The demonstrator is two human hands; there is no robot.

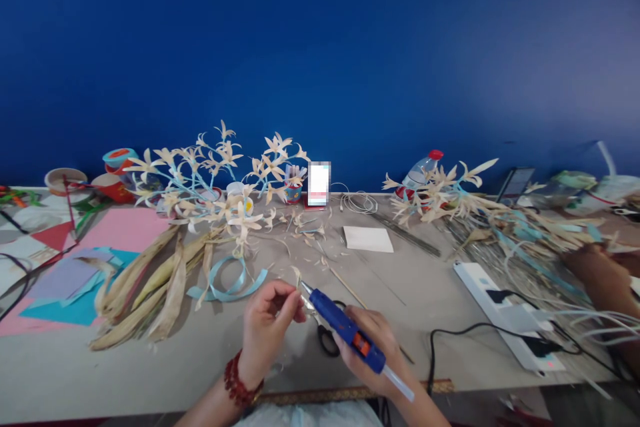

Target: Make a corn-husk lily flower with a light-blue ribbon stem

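Note:
My left hand (267, 323) is closed in a pinch on a small pale corn husk petal (297, 275), which sticks up above the fingertips. Wrapped round a blue hot glue gun (340, 320), my right hand (367, 347) keeps its nozzle close to the petal; whether they touch I cannot tell. A clear glue stick (399, 383) juts from the gun's back end. Under the gun lie black-handled scissors (327, 341), partly hidden. A curl of light blue ribbon (230, 293) and dried corn husks (170, 293) lie left of my hands.
Pale husk flowers (200, 173) on blue stems stand at the back left, more flowers (445, 190) at the right. A white power strip (505, 320) with black cables lies at the right, near another person's hand (595, 273). A lit phone (318, 183) leans by the blue wall.

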